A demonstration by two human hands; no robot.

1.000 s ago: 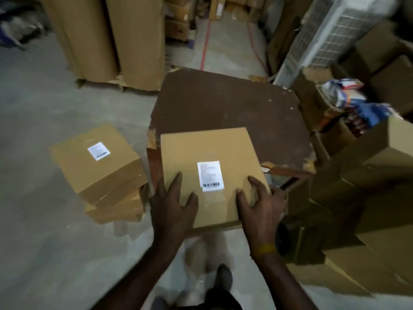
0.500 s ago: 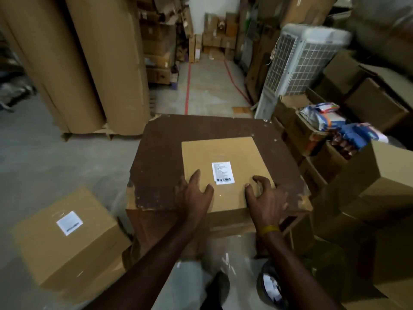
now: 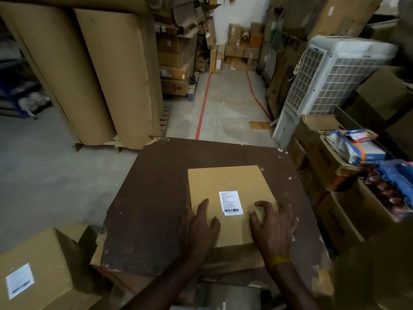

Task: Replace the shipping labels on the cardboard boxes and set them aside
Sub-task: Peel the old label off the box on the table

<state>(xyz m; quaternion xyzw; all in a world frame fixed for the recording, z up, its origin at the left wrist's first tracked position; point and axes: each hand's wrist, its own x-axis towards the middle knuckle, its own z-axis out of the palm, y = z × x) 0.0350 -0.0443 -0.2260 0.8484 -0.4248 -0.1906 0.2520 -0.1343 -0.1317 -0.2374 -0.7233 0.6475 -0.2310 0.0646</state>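
A tan cardboard box (image 3: 225, 180) lies flat on a worn dark brown table (image 3: 156, 198), near its front edge. A white shipping label (image 3: 230, 202) with a barcode is stuck on the box's top. My left hand (image 3: 199, 227) rests flat on the box's left front part, fingers straight. To the right of the label my right hand (image 3: 271, 220) sits on the box top with its fingers curled, fingertips against the cardboard. It holds nothing that I can see.
A labelled cardboard box (image 3: 33, 271) stands on the floor at lower left. Big brown paper rolls (image 3: 107, 70) rise at the back left. A white air cooler (image 3: 330, 81) and open cartons of packets (image 3: 353, 153) crowd the right side. A red-lined aisle (image 3: 225, 101) runs ahead.
The box and both hands sit farther onto the table than a second ago, and my view has tilted up. My right fingers have curled tighter beside the label.
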